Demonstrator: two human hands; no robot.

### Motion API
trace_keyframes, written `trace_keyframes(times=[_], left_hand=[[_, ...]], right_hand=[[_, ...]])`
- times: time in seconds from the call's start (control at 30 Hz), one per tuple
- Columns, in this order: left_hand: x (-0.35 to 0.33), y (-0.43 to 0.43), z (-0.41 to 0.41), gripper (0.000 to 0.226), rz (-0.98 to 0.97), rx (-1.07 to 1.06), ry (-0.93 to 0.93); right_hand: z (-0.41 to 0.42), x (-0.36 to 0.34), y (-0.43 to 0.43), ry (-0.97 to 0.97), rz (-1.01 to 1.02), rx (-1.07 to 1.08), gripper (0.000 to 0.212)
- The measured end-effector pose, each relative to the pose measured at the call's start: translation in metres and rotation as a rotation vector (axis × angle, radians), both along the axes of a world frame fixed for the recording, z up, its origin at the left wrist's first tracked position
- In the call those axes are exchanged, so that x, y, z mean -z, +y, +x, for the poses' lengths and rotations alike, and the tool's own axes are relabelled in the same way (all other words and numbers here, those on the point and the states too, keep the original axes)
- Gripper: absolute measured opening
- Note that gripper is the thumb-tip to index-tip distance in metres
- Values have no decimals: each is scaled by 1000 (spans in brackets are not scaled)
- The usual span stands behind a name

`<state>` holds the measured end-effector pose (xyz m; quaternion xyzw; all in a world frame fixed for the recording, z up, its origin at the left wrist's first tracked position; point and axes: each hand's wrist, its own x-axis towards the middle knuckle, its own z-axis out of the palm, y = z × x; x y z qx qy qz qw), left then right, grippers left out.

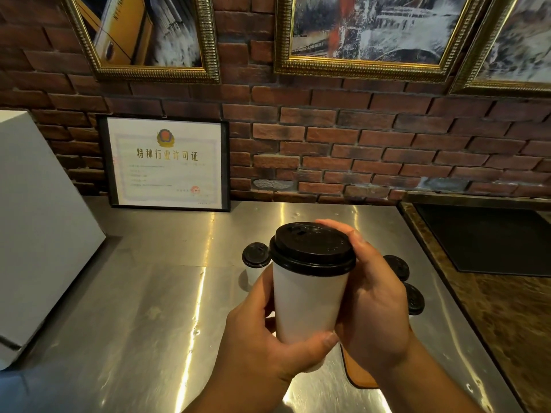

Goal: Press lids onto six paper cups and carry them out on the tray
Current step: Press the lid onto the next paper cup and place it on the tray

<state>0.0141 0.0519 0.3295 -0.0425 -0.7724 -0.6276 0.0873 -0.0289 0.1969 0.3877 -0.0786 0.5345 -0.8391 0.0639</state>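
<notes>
On a steel counter (149,293) below a brick wall, the left hand (259,347) grips the white paper cup (307,305) low, steadying it. The right hand (375,296) wraps cup and black plastic lid (311,248), apparently seating its rim; other lidded cups (255,255) wait behind.

Red brick wall (387,138), gilt-framed pictures (366,34), framed certificate (167,162) leaning; steel counter (134,293) glaring.

One head-worn camera looks forward and down, close over the steel counter (149,293), squarely facing the brick wall (357,138).
</notes>
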Motion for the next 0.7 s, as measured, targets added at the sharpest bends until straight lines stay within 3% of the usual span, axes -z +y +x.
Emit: trace_keyframes(times=[0.23,0.47,0.6,0.7], left_hand=[[-5,-4,-5,90,14,10,-78],[-9,-10,-7,94,26,38,-43],[-8,-12,-7,95,28,46,-52],[-8,-13,-6,97,19,44,-63]], right_hand=[[-25,-14,1,-41,143,-4,75],[-24,-14,-17,-139,-18,-113,92],[-24,-14,-23,-120,-34,-68,82],[-22,-14,-23,-156,-32,-78,86]])
